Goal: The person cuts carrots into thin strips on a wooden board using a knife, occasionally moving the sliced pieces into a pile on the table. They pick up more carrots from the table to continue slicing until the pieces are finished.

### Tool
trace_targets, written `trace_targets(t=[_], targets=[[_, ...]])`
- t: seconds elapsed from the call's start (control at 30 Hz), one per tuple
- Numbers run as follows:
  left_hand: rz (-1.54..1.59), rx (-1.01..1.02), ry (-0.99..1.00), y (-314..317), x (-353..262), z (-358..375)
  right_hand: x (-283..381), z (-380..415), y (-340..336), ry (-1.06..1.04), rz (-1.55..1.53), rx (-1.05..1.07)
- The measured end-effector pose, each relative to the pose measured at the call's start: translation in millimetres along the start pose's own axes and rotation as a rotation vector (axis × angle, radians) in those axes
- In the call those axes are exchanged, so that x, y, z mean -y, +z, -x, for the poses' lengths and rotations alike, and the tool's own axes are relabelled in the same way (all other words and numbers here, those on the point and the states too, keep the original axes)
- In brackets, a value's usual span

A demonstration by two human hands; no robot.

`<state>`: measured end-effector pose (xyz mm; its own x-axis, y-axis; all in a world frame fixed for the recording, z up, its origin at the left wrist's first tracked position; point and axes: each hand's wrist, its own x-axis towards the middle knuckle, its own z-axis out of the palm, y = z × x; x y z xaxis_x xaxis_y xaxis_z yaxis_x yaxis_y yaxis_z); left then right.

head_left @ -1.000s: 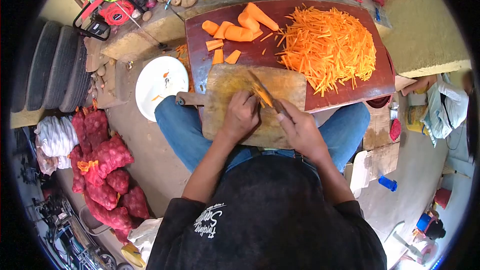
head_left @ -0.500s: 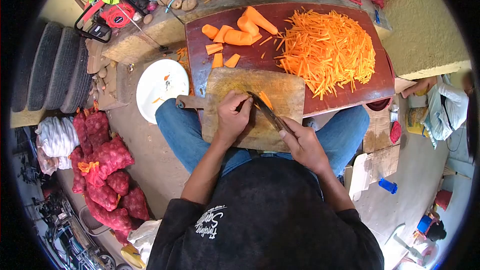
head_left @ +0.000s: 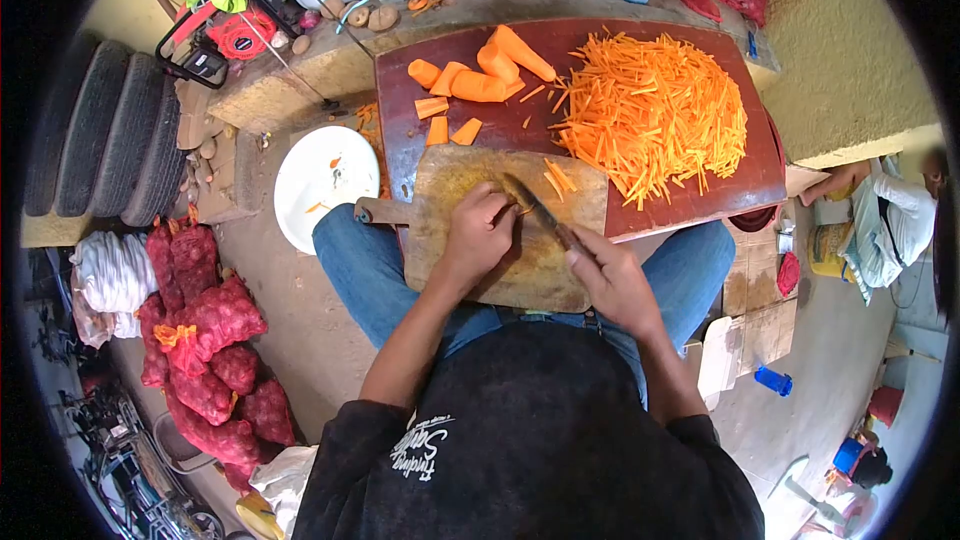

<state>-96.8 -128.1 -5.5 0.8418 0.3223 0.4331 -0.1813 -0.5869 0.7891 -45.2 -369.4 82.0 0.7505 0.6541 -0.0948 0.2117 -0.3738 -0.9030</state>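
The right hand (head_left: 612, 275) gripped a dark-bladed knife (head_left: 541, 214), tip toward the worn wooden board (head_left: 445, 175)'s far edge; the left hand (head_left: 478, 230)'s bunched fingers apparently steadied an orange carrot sliver (head_left: 524, 210).

The cut carrot sticks (head_left: 559, 178), right beside the knife (head_left: 537, 208) half a second ago, now lie farther from it, close to the far edge of the cutting board (head_left: 565, 275) toward its right corner, the knife's tip nearer that edge too.

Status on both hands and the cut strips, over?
Right hand gripping knife. Left hand curled beside it, over board. Strips loose on board, apart from both hands.
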Motion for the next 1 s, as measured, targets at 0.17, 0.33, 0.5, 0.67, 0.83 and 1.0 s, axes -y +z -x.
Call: trace_targets(t=[0.17, 0.33, 0.5, 0.67, 0.83, 1.0], targets=[[0.109, -0.127, -0.207, -16, -19, 10, -6, 11, 8, 0.127, -0.138, 0.11], [0.049, -0.002, -0.225, -21, -4, 27, -25, -17, -28, 0.263, -0.068, 0.007], [0.122, 0.06, -0.187, -8, -26, 15, -41, -56, -70, 0.142, 0.021, -0.239], [0.201, 0.089, -0.15, 9, -41, -28, -35, -41, -76, -0.226, 0.287, -0.293], [0.175, 0.031, -0.005, 25, -65, -89, -13, -17, -74, -0.38, 0.583, -0.226], [-0.08, 0.179, 0.211, 48, -58, -119, -4, -7, -73, -0.48, 0.805, -0.169]])
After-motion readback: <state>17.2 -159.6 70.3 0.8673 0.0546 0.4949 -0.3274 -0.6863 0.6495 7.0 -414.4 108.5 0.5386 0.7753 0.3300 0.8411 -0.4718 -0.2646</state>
